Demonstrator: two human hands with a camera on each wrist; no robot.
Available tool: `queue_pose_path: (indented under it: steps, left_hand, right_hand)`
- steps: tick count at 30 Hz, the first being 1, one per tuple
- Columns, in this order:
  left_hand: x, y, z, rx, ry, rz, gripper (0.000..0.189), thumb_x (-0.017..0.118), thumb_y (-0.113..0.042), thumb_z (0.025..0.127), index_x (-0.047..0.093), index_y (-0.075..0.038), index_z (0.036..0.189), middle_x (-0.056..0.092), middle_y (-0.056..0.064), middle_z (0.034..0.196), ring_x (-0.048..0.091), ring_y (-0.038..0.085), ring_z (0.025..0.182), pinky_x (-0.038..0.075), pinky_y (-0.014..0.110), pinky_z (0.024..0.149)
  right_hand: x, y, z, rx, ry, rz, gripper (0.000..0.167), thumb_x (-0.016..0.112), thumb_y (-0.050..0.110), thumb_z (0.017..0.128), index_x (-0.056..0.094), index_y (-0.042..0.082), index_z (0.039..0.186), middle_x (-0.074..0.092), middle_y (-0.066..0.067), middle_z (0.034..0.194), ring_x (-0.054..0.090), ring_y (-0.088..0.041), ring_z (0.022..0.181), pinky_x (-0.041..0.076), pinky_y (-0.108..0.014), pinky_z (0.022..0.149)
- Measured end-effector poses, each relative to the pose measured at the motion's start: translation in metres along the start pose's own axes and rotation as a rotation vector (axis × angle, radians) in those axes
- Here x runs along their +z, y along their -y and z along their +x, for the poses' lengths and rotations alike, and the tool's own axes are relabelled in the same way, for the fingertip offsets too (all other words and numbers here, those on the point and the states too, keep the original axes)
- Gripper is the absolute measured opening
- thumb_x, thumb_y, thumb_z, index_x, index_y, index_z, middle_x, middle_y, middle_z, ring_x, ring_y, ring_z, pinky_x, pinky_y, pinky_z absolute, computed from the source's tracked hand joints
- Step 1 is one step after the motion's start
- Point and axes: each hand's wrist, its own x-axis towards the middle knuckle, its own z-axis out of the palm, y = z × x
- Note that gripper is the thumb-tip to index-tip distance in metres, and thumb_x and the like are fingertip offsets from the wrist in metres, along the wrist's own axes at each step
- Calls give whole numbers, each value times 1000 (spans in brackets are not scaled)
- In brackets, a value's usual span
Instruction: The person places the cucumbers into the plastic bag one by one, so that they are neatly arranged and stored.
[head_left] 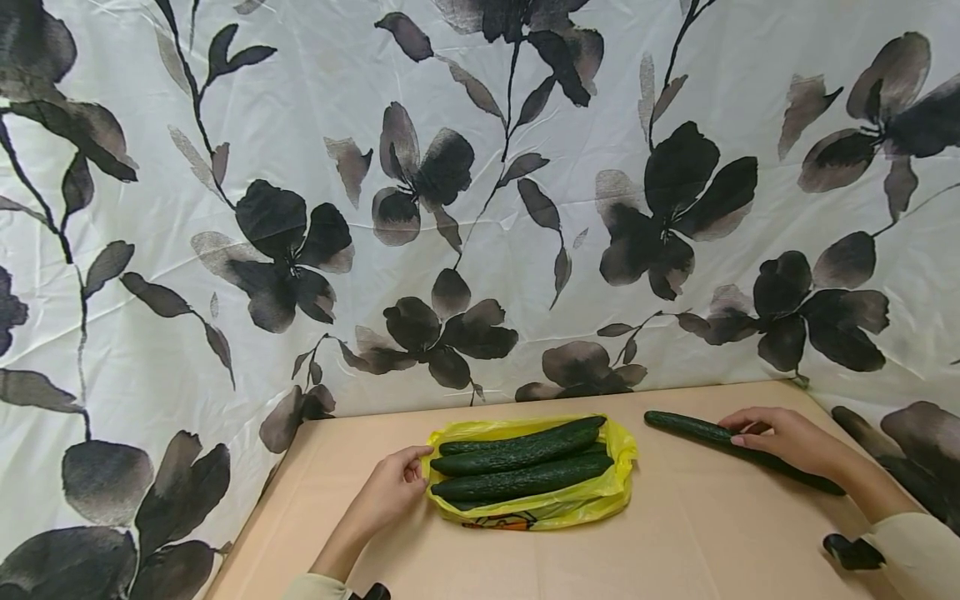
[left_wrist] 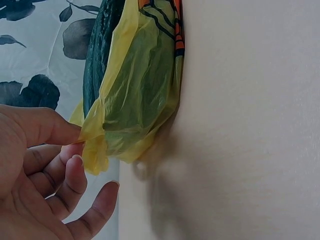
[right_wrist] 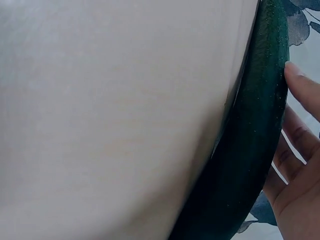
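Note:
A yellow plastic bag (head_left: 558, 518) lies opened out on the table with several long dark-green cucumbers (head_left: 525, 450) in it. At the bag's left end my left hand (head_left: 392, 487) pinches the edge of the plastic; in the left wrist view, the thumb and a finger hold a gathered fold while the other fingers curl loosely below. To the right of the bag, a single cucumber (head_left: 686, 427) lies slantwise on the table. My right hand (head_left: 783, 437) grips it around its middle from above. In the right wrist view this cucumber (right_wrist: 250, 130) hides some of the fingertips.
The beige table (head_left: 697, 542) ends at the back against a white cloth (head_left: 540, 275) printed with dark flowers, which also hangs along both sides. An orange and black print (head_left: 502, 522) shows on the bag's front. A dark strap piece (head_left: 853, 552) sits at the right wrist.

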Motion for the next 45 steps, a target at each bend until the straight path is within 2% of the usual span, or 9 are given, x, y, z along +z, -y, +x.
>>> queue_pose_path:
  steps: [4,12,22,28,35,41,45]
  left_hand:
    - [0,-1,-1,-11,-1,-5,47,66,7,83,63,4,130,53,3,84,48,13,75,39,23,62]
    - [0,-1,-1,-9,-5,-1,47,67,7,83,64,4,130,53,3,84,49,14,76,39,23,62]
    - [1,-1,0,-17,8,14,47,67,6,84,63,4,131,52,2,85,49,15,76,39,23,62]
    - [1,-1,0,-11,-2,10,46,66,6,84,63,5,130,53,2,84,49,14,76,40,23,63]
    - [1,-1,0,-5,-9,-2,47,66,8,83,64,5,129,53,2,84,49,13,75,40,23,63]
    - [2,-2,1,-6,-7,-11,47,65,9,83,63,5,130,53,4,85,49,15,76,40,23,63]
    - [3,-2,1,-3,-3,0,48,64,9,82,63,5,130,52,3,84,49,14,76,40,23,64]
  right_hand:
    - [0,-2,0,-25,-16,2,25,72,16,94,74,7,117,72,-4,109,62,2,89,53,-24,73]
    - [-2,3,2,-1,64,16,29,72,16,93,72,5,119,72,-6,111,61,4,91,53,-23,75]
    - [-4,6,1,29,93,23,32,73,15,91,72,5,122,72,-10,114,61,2,92,53,-24,75]
    - [-5,7,3,33,155,58,40,75,16,91,67,-1,127,70,-9,110,62,1,90,54,-23,72]
    - [-6,8,4,10,178,76,40,75,17,91,66,-2,126,68,-10,111,59,1,89,53,-24,72]
    - [-3,7,5,-36,186,118,43,74,15,92,62,-2,130,62,-6,107,57,-3,87,51,-24,72]
    - [-1,8,4,-36,223,133,47,75,17,91,60,-3,131,58,-6,105,54,-5,87,49,-24,72]
